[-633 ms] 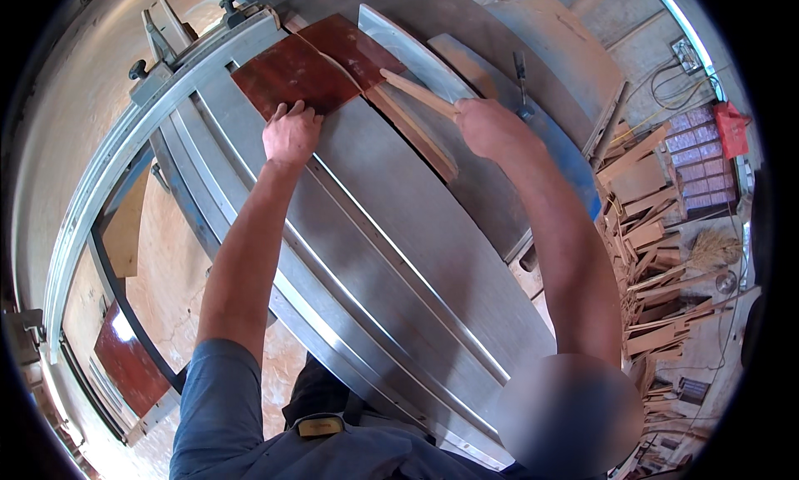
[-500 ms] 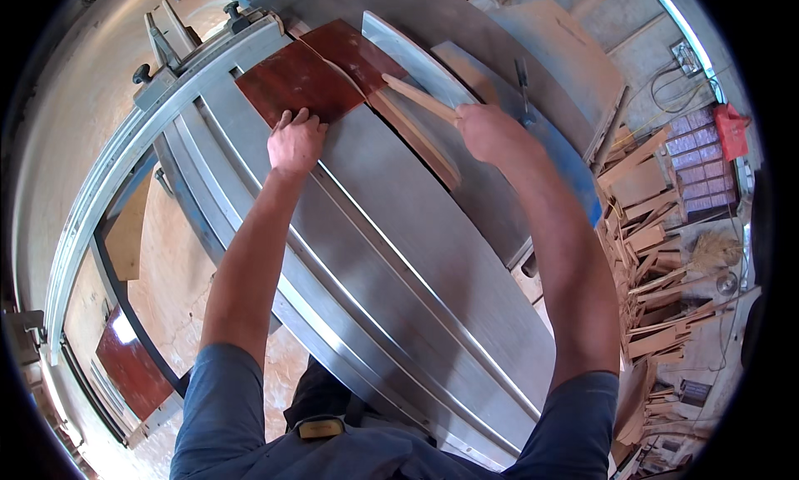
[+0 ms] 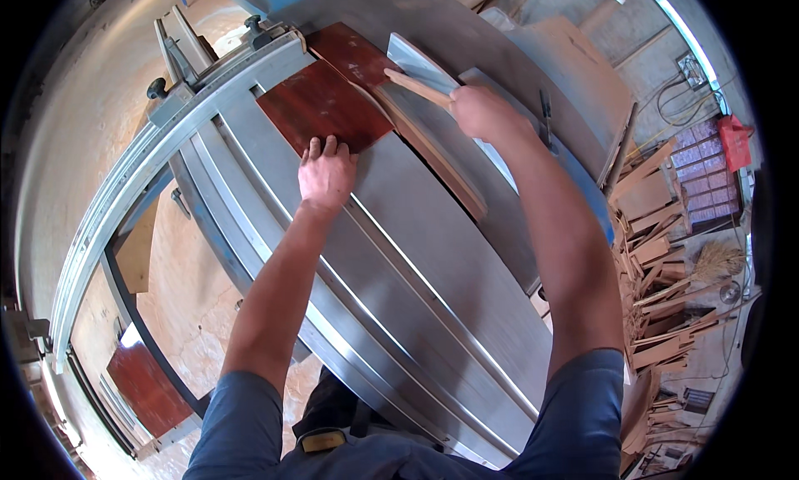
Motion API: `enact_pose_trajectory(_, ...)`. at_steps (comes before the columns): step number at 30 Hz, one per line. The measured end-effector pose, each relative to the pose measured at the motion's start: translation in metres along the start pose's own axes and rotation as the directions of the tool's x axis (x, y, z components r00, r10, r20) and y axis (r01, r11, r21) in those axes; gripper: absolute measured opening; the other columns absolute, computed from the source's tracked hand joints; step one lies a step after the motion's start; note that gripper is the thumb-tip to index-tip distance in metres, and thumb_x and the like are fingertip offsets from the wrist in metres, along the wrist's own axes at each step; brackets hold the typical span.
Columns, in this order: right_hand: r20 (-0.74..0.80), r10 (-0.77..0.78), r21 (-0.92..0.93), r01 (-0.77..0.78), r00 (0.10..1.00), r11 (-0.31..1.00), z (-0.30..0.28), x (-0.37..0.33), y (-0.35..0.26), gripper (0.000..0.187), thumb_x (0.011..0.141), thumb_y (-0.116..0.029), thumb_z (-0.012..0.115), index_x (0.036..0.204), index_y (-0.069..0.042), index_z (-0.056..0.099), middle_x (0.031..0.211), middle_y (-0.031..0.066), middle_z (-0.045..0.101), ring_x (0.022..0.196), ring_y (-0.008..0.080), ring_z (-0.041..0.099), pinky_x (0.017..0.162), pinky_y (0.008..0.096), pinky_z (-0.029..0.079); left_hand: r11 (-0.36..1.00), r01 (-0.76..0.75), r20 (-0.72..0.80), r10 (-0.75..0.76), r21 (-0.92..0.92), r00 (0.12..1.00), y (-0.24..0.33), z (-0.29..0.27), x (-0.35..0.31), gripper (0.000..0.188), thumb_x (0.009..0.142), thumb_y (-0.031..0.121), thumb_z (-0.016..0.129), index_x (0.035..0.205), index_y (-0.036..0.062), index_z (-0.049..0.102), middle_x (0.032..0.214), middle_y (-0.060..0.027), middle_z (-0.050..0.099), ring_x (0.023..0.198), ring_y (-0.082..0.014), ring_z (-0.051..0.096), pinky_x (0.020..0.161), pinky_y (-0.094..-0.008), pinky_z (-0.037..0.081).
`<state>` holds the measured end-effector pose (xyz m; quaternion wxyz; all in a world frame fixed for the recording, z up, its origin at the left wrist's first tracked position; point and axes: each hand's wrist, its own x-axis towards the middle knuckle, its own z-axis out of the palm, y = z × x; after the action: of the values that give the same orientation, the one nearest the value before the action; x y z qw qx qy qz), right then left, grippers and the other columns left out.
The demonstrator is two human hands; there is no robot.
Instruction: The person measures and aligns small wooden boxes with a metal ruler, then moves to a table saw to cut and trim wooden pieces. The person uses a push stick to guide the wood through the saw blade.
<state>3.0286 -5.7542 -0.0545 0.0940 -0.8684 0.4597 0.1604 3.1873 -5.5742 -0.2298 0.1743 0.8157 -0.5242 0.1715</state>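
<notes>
A reddish-brown board (image 3: 323,107) lies flat on the grey metal machine table (image 3: 433,230). My left hand (image 3: 326,176) rests at its near edge, fingers slightly apart on the surface. My right hand (image 3: 489,114) is closed round a narrow wooden stick (image 3: 420,87) that points far left. The stick's tip touches or nearly touches the near right end of a second reddish-brown board (image 3: 349,54). That board lies beyond the first, beside a metal fence (image 3: 420,60). A pale wooden strip (image 3: 433,151) lies behind the stick, along a dark slot.
Black-knobbed clamps (image 3: 156,87) sit on the curved-looking rail (image 3: 108,185) at left. Another reddish-brown board (image 3: 148,382) lies at lower left. Wood offcuts (image 3: 666,272) and a straw broom (image 3: 717,259) lie at right. A blue-edged panel (image 3: 574,180) stands beyond the fence.
The second board has slid away from me past the first one, with my right hand and the stick moving the same way. The whole view has shifted; my left hand stays at the first board's edge.
</notes>
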Motion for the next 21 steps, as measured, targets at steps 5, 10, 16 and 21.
enact_pose_trajectory(5,0.004,0.029,-0.033,-0.029,1.000,0.999,-0.010,0.036,-0.021,0.029,0.097,-0.022,0.040,0.109,-0.002,0.056,0.093,0.0165,0.064,0.079,0.0291,0.064,0.072,0.0444,0.049,1.000,-0.007,0.002,0.007,-0.013,1.000,0.001,-0.001,-0.006,0.023,0.085,0.027,0.063,0.094,0.0064,0.065,0.112,-0.0098,0.062,0.111,-0.0327,0.058,0.092,-0.0409,0.051)
enact_pose_trajectory(10,-0.030,0.036,-0.026,-0.036,0.999,0.999,-0.022,0.057,-0.050,0.030,0.096,-0.025,0.041,0.111,-0.005,0.057,0.092,0.0134,0.064,0.076,0.0276,0.062,0.070,0.0433,0.049,1.000,0.026,0.091,-0.026,-0.001,0.996,-0.002,-0.003,-0.011,0.029,0.085,0.026,0.063,0.105,0.0041,0.065,0.124,-0.0132,0.059,0.118,-0.0352,0.055,0.098,-0.0422,0.048)
enact_pose_trajectory(16,-0.034,0.078,-0.034,-0.079,0.996,0.996,-0.027,0.085,-0.057,0.030,0.096,-0.027,0.042,0.112,-0.007,0.058,0.094,0.0118,0.064,0.074,0.0262,0.062,0.070,0.0409,0.049,1.000,0.020,0.078,-0.020,0.002,0.997,0.011,-0.020,-0.035,0.036,0.080,0.025,0.067,0.106,0.0017,0.064,0.119,-0.0163,0.058,0.114,-0.0383,0.056,0.094,-0.0442,0.050)
enact_pose_trajectory(21,-0.251,-0.063,0.130,0.098,0.966,0.987,-0.017,0.037,-0.028,0.029,0.098,-0.030,0.045,0.097,-0.004,0.056,0.085,0.0132,0.062,0.071,0.0258,0.061,0.065,0.0396,0.047,0.999,0.031,0.108,-0.028,-0.028,0.994,0.014,-0.045,-0.061,0.033,0.080,0.026,0.067,0.103,0.0017,0.065,0.117,-0.0168,0.059,0.111,-0.0395,0.058,0.094,-0.0448,0.050)
